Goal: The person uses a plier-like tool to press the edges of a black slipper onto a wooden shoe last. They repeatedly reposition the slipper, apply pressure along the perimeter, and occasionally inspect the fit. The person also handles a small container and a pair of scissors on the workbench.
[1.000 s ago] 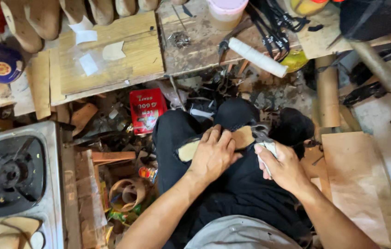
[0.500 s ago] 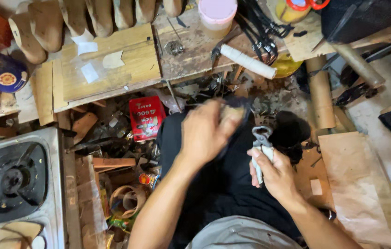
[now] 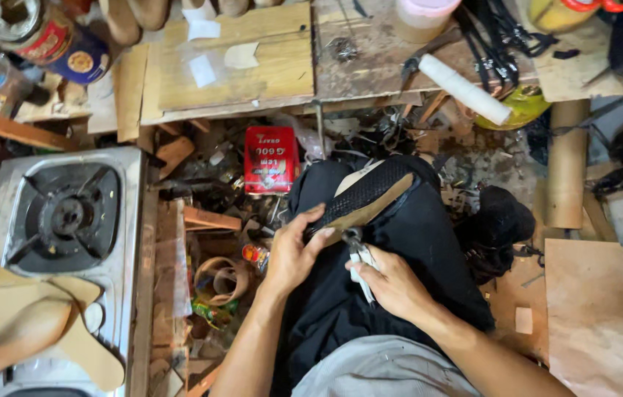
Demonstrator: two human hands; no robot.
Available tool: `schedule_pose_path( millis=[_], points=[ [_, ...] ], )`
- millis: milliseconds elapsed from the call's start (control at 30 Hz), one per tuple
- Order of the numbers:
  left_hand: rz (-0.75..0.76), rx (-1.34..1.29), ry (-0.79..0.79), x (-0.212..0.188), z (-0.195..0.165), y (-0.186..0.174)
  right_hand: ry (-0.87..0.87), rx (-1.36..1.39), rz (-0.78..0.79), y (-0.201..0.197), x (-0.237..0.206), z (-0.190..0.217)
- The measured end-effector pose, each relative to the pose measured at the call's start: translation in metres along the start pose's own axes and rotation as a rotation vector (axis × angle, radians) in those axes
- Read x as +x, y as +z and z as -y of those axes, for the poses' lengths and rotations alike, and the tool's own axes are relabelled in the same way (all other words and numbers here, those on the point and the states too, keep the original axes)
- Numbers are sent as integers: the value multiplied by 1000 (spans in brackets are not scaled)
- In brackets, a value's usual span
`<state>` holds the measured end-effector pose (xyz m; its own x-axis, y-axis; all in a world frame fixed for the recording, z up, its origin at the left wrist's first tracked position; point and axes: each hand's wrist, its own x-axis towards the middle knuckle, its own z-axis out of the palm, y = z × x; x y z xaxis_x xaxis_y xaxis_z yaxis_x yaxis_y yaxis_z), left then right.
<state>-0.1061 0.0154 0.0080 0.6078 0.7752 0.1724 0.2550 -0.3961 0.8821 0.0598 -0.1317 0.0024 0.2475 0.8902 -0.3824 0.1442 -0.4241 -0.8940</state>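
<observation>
Sole piece held on a seated person's lap, worked with pliers.

Black-topped, tan-edged shoe sole [image 3: 367,197] lies across the black-trousered knees, its long axis running from lower left up to upper right, near end hidden under fingers. Left hand [image 3: 293,254] grips that near end, thumb on top. Right hand [image 3: 392,283] is closed around pale-handled pliers [image 3: 359,257], whose tips meet the sole's edge; the jaws are hard to make out.
</observation>
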Motion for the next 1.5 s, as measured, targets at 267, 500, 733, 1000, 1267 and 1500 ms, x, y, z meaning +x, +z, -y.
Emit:
schedule_pose_path(
  millis=[267, 500, 733, 1000, 1267, 1500],
  points=[
    [-68, 74, 173, -15, -5, 15, -87, -213, -7, -7, -4, 12],
    [-52, 169, 329, -21, -11, 16, 217, -227, 45, -18, -24, 43],
    [-12, 136, 240, -15, -12, 12, -214, -323, -184, -7, -27, 50],
    [-10, 80, 220, -7, -6, 12, -279, -364, -259, -7, -14, 21],
    [-22, -112, -6, 10, 8, 10, -405, -378, -391, 23, 24, -4],
    [26, -130, -29, 5, 13, 15, -259, -516, -104, -16, 14, 15]
  ],
)
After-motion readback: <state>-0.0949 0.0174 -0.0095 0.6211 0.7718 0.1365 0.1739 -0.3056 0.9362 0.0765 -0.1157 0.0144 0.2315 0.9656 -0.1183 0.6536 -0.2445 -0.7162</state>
